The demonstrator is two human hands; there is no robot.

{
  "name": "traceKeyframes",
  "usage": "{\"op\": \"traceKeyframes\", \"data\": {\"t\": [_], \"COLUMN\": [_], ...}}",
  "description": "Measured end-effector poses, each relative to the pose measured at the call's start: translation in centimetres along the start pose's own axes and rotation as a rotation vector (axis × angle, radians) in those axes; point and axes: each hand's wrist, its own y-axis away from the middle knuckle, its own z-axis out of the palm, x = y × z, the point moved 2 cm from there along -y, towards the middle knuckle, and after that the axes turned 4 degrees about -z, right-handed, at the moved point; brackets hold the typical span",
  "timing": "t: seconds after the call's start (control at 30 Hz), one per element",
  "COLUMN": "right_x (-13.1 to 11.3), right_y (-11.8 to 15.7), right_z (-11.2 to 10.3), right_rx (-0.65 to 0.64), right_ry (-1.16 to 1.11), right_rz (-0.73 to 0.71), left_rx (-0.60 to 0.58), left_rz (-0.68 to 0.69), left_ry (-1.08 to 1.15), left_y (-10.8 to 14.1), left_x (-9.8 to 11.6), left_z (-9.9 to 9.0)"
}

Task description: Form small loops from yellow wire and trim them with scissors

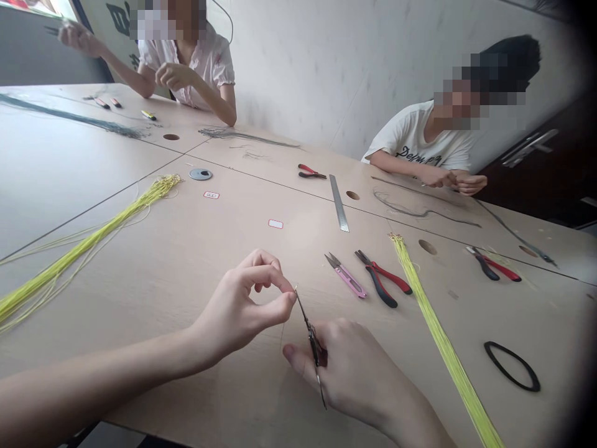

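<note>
My left hand [247, 302] is closed in a pinch, thumb and forefinger together on a thin pale cord [282, 334] whose strand hangs below the fingertips. My right hand [359, 367] is wrapped around a slim dark metal tool [311, 336] that looks like small scissors. Its upper tip meets the pinched fingertips of my left hand. The right thumb points left, apart from the tool. Just beyond lie pink thread snips [346, 277] and red-and-black pliers [383, 279]. A bundle of yellow cords [433, 330] runs along my right side.
Another yellow cord bundle [107, 231] stretches over the left of the table. Farther back are a steel ruler [339, 203], small pliers [311, 171] and a round metal disc [200, 174]. At right lie cutters [494, 264] and a black ring [512, 366]. Two people sit opposite, handling thin strands.
</note>
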Motion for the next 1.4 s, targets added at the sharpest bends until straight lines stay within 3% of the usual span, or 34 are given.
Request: {"op": "traceKeyframes", "data": {"t": [1.4], "right_x": [0.55], "right_y": [0.25], "right_z": [0.18], "right_rx": [-0.026], "right_ry": [0.060], "right_rz": [-0.013], "left_rx": [-0.010], "left_rz": [-0.024], "left_ry": [0.017], "left_y": [0.01], "left_x": [-0.06], "left_z": [0.01]}}
